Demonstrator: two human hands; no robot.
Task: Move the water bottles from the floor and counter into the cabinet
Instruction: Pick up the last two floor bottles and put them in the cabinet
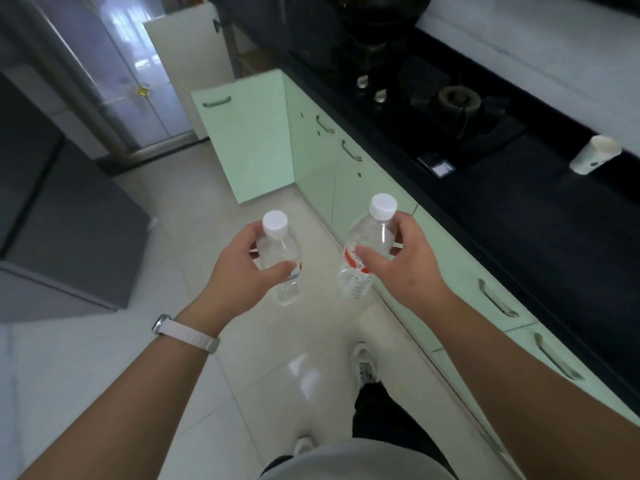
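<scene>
Holding two water bottles clear of the floor (pixel 173 209), upright, one per hand. Left bottle (pixel 281 261) pinched just under its cap by curled fingers (pixel 247 234) of the left hand (pixel 235 271); right bottle (pixel 363 258) gripped the same way by the right hand (pixel 405 268). Not yet in the cabinet (pixel 249 143), open-doored ahead, well apart. Probably midway: carried, still to be put in. Only a paper cup (pixel 594 155) seen on the surface (pixel 536 216).

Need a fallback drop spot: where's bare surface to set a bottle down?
Free: black counter nearer than the paper cup, beyond the hob's near corner; floor tiles between the grey unit at left and the green cabinet fronts. Crowded: the hob, with burners and knobs.
</scene>
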